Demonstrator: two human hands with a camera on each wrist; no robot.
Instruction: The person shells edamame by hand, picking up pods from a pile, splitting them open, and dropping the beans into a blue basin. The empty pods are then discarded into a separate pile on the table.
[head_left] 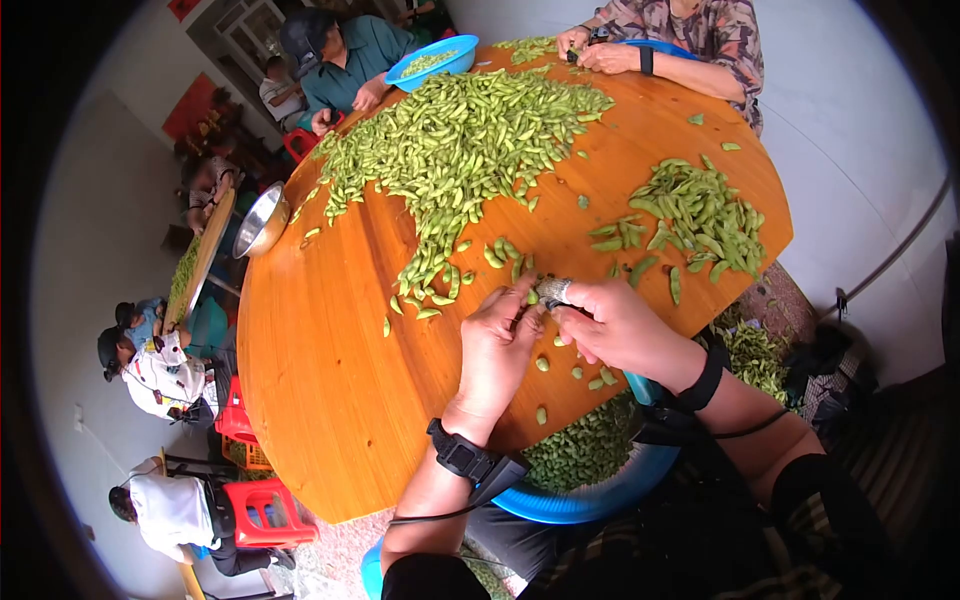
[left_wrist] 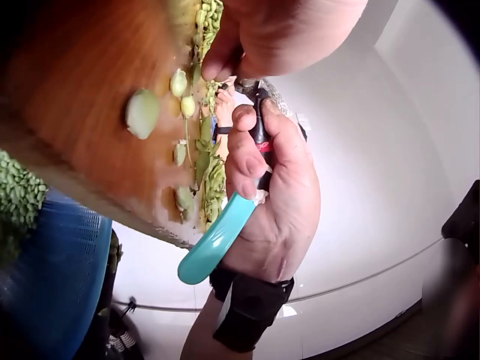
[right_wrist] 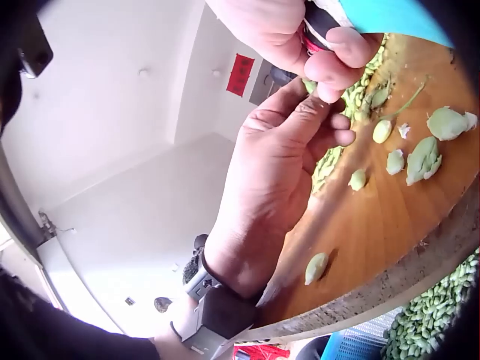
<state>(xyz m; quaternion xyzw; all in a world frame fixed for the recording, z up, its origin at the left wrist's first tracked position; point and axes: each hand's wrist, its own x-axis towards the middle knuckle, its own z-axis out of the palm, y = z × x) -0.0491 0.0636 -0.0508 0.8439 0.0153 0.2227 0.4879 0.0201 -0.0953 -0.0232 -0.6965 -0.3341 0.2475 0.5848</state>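
Note:
My left hand [head_left: 495,340] pinches a small green bean pod [right_wrist: 309,85] between thumb and fingers near the table's front edge. Close against it, my right hand [head_left: 625,325] grips a tool with a teal handle [left_wrist: 217,240], a black middle and a red band; its working end is hidden at the fingers. A grey knitted cover [head_left: 554,290] sits at the fingertips of the right hand. Loose green beans [head_left: 542,364] and bits of pod lie on the wood just below both hands.
A large heap of pods [head_left: 470,130] covers the far part of the round wooden table [head_left: 320,370]; a smaller pile [head_left: 700,215] lies right. Below the front edge, a blue basin [head_left: 545,508] holds shelled beans. A metal bowl [head_left: 262,220] stands left. Two people sit across the table.

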